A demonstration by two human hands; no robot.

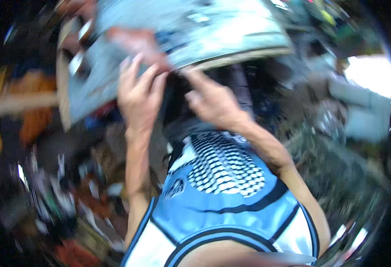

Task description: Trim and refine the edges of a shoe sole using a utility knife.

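Total clutter all around, blurry heaps of stuff on the ground, hard to make out any of it. Looking down from my head: I've got a big flat grey board (177, 40), cardboard-backed by the look of it, lifted up above my chest. My left hand (140, 91) has its fingers curled over the board's lower edge, gripping it to keep it tilted up. My right hand (211, 100) is just under that edge, index finger poking up at it, the rest folded. Below the board is my blue and white jersey (224, 196).
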